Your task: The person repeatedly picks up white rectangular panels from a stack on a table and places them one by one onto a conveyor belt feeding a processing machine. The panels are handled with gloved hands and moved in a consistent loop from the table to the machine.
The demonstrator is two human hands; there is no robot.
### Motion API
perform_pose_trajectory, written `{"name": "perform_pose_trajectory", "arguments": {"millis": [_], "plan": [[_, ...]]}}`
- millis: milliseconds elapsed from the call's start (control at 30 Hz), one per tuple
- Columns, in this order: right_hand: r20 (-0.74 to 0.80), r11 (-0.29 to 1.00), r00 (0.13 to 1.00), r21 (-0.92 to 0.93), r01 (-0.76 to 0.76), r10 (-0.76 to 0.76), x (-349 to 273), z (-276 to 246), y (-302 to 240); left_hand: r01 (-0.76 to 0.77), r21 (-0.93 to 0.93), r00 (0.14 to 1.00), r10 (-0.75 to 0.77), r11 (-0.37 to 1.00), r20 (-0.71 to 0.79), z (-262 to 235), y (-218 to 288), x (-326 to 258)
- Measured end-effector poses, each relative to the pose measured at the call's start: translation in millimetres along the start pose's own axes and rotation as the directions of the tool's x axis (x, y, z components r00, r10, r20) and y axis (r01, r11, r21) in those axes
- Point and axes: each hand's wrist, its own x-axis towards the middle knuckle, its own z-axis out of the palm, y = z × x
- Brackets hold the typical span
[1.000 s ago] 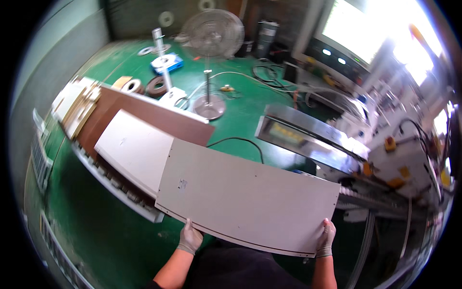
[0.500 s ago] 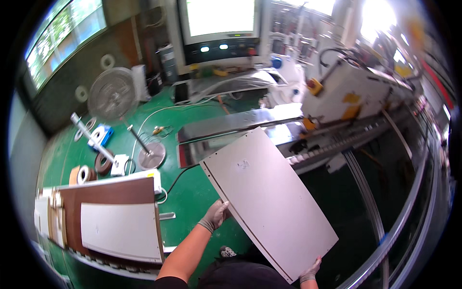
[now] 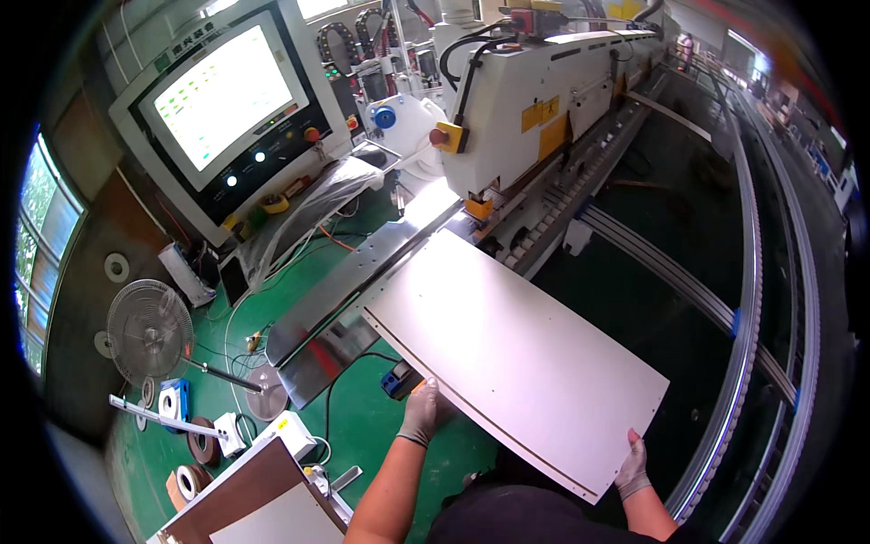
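A flat white panel (image 3: 518, 358) with a groove along its near long edge and small holes is held out in front of me. My left hand (image 3: 420, 414), gloved, grips that grooved edge, thumb on top and fingers hidden beneath. At the near right end, my gloved right hand (image 3: 633, 467) holds the short edge close to the corner, its thumb up along the edge. The panel's far end lies over or just above the metal infeed table (image 3: 349, 281) of a white machine (image 3: 535, 109); contact cannot be made out.
A control screen (image 3: 225, 95) stands at the far left. On the green floor are a fan (image 3: 149, 333) and several tape rolls (image 3: 201, 444). Another white panel (image 3: 281, 524) lies on a brown board at lower left. Metal rails (image 3: 748, 299) run along the right.
My view has turned right toward the machine. The panel has swung with me, and its far end has come up to the infeed table. Both hands keep their hold.
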Motion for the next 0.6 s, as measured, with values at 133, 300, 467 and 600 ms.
{"name": "perform_pose_trajectory", "arguments": {"millis": [133, 300, 467, 600], "plan": [[-0.053, 0.999, 0.999, 0.040, 0.011, -0.009, 22, 20, 22, -0.002, 0.007, 0.996, 0.002, 1.000, -0.090, -5, -1, 24], [-0.082, 0.997, 0.996, 0.071, -0.019, 0.025, 32, 42, 19, 0.015, 0.109, 0.992, -0.001, 0.994, -0.124, -16, -3, 41], [-0.166, 0.989, 0.983, 0.138, -0.056, 0.079, 50, 37, 6, 0.061, 0.034, 0.998, -0.060, 0.998, -0.035, 1, 17, 41], [-0.172, 0.993, 0.984, 0.117, -0.026, 0.046, 73, 50, -27, 0.108, 0.081, 0.994, -0.105, 0.991, -0.037, 54, 54, 56]]}}
